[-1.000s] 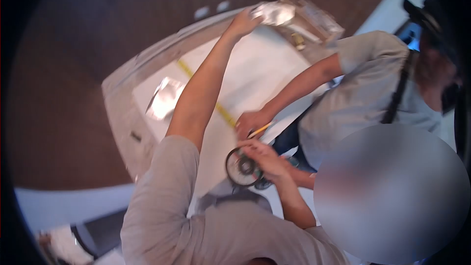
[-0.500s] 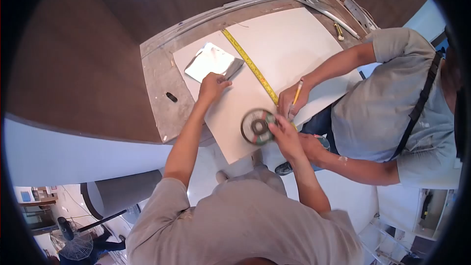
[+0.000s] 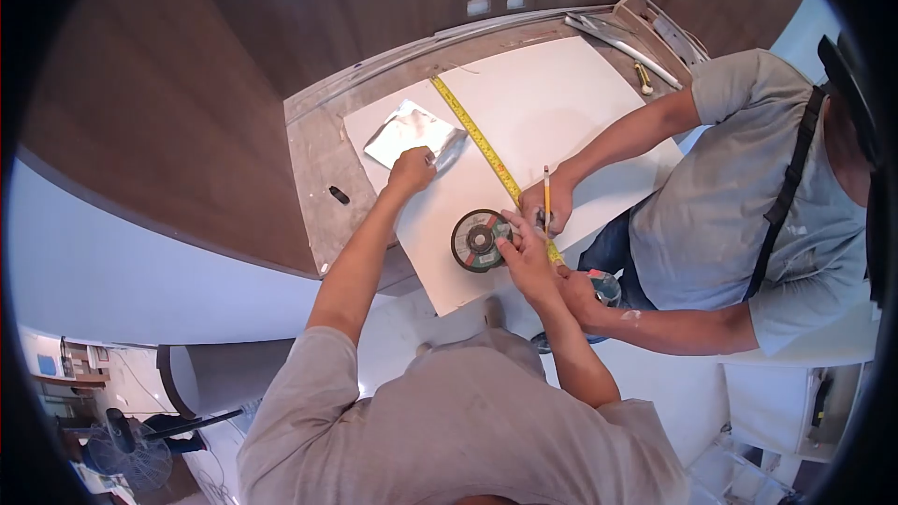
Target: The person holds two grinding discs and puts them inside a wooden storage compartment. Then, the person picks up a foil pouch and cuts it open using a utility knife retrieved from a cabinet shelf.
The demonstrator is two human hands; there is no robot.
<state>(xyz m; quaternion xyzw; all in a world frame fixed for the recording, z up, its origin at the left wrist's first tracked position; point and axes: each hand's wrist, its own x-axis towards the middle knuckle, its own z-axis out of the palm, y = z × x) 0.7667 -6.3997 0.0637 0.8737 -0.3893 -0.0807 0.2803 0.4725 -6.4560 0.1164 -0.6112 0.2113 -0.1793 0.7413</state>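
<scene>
My left hand (image 3: 412, 171) is closed on the near edge of a shiny silver foil pouch (image 3: 404, 134), which lies on a large pale board (image 3: 552, 93). In my right hand (image 3: 529, 259) is a dark grinding disc (image 3: 468, 257) with a red and green label, pinched at its right side and held above the board's near part. A yellow tape measure (image 3: 477, 136) stretches across the board just beyond the disc. Close to my right hand, a co-worker's hand (image 3: 558, 201) grips a pencil (image 3: 547, 185) over the tape, and their other hand (image 3: 580, 299) is at the tape's near end.
A co-worker (image 3: 720, 224) stands at the right. On the worktop (image 3: 318, 159) lies a small black object (image 3: 339, 194). Toward the back right are a yellow utility knife (image 3: 644, 78), white strips (image 3: 636, 47) and a wooden frame (image 3: 659, 23). Dark wood panels (image 3: 374, 0) rise behind.
The grinding disc and my right hand have shifted slightly left, and the disc is no longer blurred. The co-worker's pencil is more upright. The whole view has tilted up a little.
</scene>
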